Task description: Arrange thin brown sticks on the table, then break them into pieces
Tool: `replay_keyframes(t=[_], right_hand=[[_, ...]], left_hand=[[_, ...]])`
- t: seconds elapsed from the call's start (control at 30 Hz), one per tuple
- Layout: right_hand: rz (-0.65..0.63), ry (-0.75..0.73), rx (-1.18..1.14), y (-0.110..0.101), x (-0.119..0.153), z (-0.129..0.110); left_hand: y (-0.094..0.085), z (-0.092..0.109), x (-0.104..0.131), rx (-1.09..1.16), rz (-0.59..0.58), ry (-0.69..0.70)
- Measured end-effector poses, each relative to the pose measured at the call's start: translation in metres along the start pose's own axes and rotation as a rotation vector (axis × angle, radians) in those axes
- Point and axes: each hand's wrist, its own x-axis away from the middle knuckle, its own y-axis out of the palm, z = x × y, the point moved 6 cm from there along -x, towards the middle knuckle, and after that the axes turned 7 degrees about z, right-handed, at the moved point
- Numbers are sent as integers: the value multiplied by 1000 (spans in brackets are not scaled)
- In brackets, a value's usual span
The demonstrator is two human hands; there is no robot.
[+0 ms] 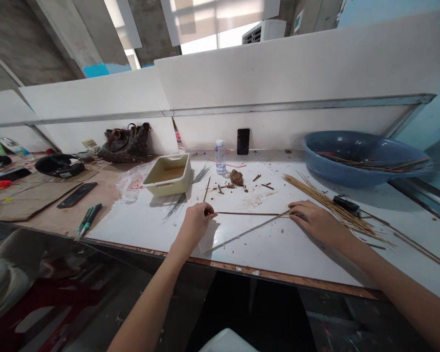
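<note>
A thin brown stick (249, 213) runs level between my two hands, just above the white tabletop. Its left end is pinched in the fingers of my left hand (197, 220). My right hand (313, 222) pinches the other end, where the stick looks paler, like bare bamboo. A second short brown stick (207, 189) slants up beyond my left fingers; whether they touch it I cannot tell. Past the held stick lies a brown lump (236, 177) of dough-like stuff, with crumbs and broken pieces around it. A bundle of bamboo sticks (324, 200) lies beside my right hand.
A cream tub (189, 181) of brownish liquid stands left, with thin grey wires (176, 205) nearby. Behind are a clear bottle (220, 159) and an upright phone (243, 142). A large blue basin (366, 178) stands right. Green-handled cutters (89, 218) lie near the left edge.
</note>
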Motion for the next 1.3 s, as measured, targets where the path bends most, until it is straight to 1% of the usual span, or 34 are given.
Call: replay_keyframes(t=[0.17, 0.3, 0.4, 0.47, 0.53, 0.6, 0.73, 0.77, 0.83, 0.97, 1.17, 1.3], right_hand=[[17, 34, -40, -5, 1, -1], [95, 109, -44, -15, 10, 0], [174, 207, -37, -27, 25, -3], [212, 302, -34, -35, 37, -5], [239, 394, -33, -43, 48, -7], [252, 435, -49, -48, 56, -11], [277, 428, -95, -54, 61, -18], [285, 427, -101, -55, 62, -19], [294, 426, -108, -55, 63, -18], [287, 445, -109, -52, 65, -15], [270, 456, -115, -53, 68, -16], [288, 455, -124, -59, 68, -18]], left_hand=[[-5, -5, 3, 54, 16, -59], [-9, -8, 4, 85, 43, -90], [-10, -11, 3, 94, 32, -112], [-10, -10, 1, 93, 43, -131], [-11, -5, 0, 95, 60, -140], [-9, 3, 0, 159, 33, -137], [0, 24, 0, 535, -106, -146], [1, 28, 1, 612, -119, -154], [2, 32, 0, 690, -97, -169], [-1, 33, 0, 756, -1, -201], [1, 34, 1, 828, 5, -208], [-1, 31, 0, 807, 25, -230]])
